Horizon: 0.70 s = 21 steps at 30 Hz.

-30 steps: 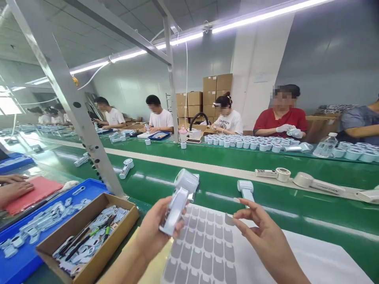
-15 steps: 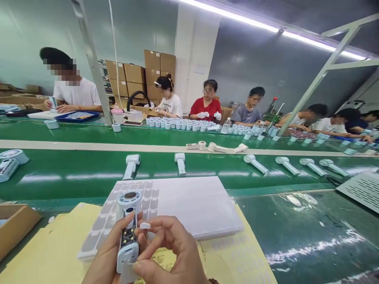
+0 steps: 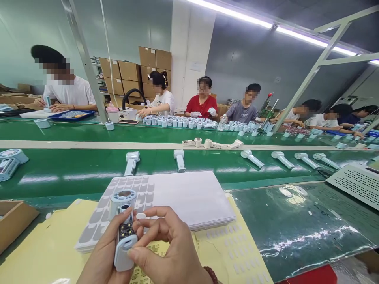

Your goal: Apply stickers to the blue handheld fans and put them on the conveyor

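Note:
My left hand (image 3: pixel 100 256) is wrapped round a small white handheld device (image 3: pixel 123 232) with a round head and an exposed circuit board in its handle. My right hand (image 3: pixel 168 252) is closed against the device's handle, thumb and forefinger pinched at the board; a small white sticker shows on one fingertip. Just beyond the hands lies a stack of white sheets (image 3: pixel 189 197) bearing grey stickers (image 3: pixel 100 215) on its left part. Yellow backing sheets (image 3: pixel 53 244) lie under the stack.
A green conveyor belt (image 3: pixel 74 173) carries several white devices (image 3: pixel 132 161) past the sheets. Several seated people work on the far side behind rows of white cups (image 3: pixel 177 123). A cardboard box (image 3: pixel 12 223) sits at left, a white vented panel (image 3: pixel 355 183) at right.
The view swung right from the trays to the sheets. My right hand, which held a grey sticker apart from the device, came onto its handle, and both hands dropped low.

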{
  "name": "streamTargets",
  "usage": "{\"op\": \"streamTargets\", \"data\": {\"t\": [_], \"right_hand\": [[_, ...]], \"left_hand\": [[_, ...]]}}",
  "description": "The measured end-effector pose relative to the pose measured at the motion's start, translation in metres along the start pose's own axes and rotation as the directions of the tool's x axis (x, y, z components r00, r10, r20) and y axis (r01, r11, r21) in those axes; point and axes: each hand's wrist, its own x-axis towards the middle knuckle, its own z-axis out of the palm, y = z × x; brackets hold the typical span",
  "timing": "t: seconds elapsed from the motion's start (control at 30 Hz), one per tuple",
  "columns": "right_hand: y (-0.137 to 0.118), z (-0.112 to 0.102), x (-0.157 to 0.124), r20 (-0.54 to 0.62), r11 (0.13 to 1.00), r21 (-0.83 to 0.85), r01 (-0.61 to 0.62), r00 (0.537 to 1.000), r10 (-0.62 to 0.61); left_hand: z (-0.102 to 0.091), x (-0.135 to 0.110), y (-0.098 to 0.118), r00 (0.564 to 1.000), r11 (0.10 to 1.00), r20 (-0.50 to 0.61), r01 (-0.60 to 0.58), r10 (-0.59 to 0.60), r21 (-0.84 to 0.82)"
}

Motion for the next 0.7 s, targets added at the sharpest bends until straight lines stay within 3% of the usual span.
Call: {"op": "streamTargets", "data": {"t": [0.47,0.57,0.63,0.7], "right_hand": [[0.002,0.005,-0.001,-0.030,0.998,-0.039,0.039,0.999,-0.040],[0.006,0.008,-0.002,-0.029,0.978,-0.125,0.167,0.985,-0.172],[0.009,0.009,-0.003,-0.034,0.928,-0.223,0.297,0.950,-0.312],[0.008,0.009,-0.003,-0.066,0.900,-0.299,0.319,0.933,-0.353]], "left_hand": [[-0.006,0.005,0.000,1.000,0.999,0.009,-0.012,0.012,-0.041],[-0.007,0.003,-0.001,1.000,0.999,0.011,-0.003,0.003,-0.047],[-0.006,-0.002,-0.001,0.999,0.999,-0.041,0.006,-0.007,-0.033],[-0.005,-0.007,-0.002,0.997,1.000,-0.077,-0.010,0.010,0.006]]}}
